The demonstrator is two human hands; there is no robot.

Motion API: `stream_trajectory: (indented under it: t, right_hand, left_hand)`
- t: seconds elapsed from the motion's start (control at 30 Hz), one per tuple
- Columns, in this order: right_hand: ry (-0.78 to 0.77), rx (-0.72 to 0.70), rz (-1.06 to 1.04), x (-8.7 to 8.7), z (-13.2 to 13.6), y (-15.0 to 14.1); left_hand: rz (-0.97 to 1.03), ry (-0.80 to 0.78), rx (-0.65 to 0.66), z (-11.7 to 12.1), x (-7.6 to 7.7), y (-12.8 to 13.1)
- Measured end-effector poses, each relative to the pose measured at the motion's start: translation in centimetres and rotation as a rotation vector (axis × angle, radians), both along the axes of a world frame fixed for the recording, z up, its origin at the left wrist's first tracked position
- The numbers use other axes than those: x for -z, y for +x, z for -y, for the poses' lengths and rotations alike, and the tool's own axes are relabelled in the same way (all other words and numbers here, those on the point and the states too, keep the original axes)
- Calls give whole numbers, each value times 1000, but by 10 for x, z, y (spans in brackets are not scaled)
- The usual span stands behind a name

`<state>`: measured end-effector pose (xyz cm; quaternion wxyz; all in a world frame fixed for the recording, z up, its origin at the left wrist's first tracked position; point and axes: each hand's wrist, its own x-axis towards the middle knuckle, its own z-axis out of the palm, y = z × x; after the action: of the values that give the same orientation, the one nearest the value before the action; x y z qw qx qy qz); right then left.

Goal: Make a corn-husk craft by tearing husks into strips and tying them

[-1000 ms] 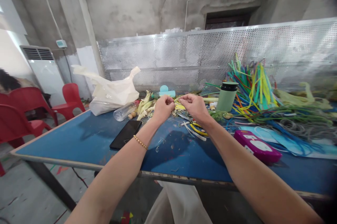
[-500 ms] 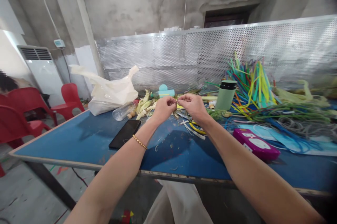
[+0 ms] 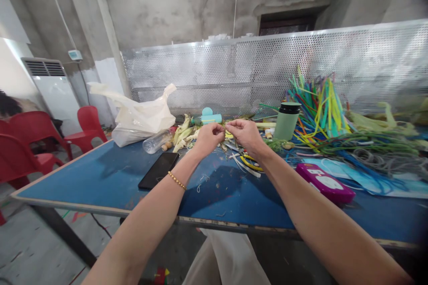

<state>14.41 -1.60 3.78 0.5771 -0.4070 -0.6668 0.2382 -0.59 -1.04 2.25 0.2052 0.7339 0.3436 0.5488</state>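
My left hand (image 3: 210,137) and my right hand (image 3: 246,135) meet above the far part of the table, fingertips almost touching. Both are closed in a pinch. Whatever sits between the fingertips is too small to name. Behind and below the hands lie pale green corn husks (image 3: 183,135), a light blue cylinder-shaped item (image 3: 211,118), and thin white and yellow strips (image 3: 249,164). Right of my right hand stands a green jar with a black lid (image 3: 286,122). A gold bead bracelet (image 3: 177,180) circles my left wrist.
On the blue table (image 3: 100,182) are a black phone (image 3: 158,171), a clear plastic bottle (image 3: 156,142), a white plastic bag (image 3: 143,115), a purple box (image 3: 324,183), blue face masks (image 3: 364,178) and a heap of coloured strips (image 3: 321,106). A perforated metal panel (image 3: 214,71) stands behind.
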Motion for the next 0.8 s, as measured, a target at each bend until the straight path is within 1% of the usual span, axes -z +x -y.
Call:
stream_trajectory:
  t: [0.07, 0.2, 0.4, 0.47, 0.67, 0.8]
  right_hand:
    - [2, 30, -24, 0, -1, 1]
    - [-7, 73, 3, 0, 0, 3]
    - [-6, 31, -4, -1, 1, 0]
    - [5, 21, 12, 0, 1, 0]
    - [140, 70, 193, -1, -1, 4]
    - [228, 98, 324, -2, 0, 6]
  left_hand:
    - [-14, 6, 2, -1, 0, 0]
    - [-38, 3, -12, -1, 1, 0]
    - [-44, -12, -52, 1, -1, 0]
    - [-32, -32, -44, 1, -1, 0]
    - [71, -127, 68, 0, -1, -1]
    - [181, -241, 169, -2, 0, -3]
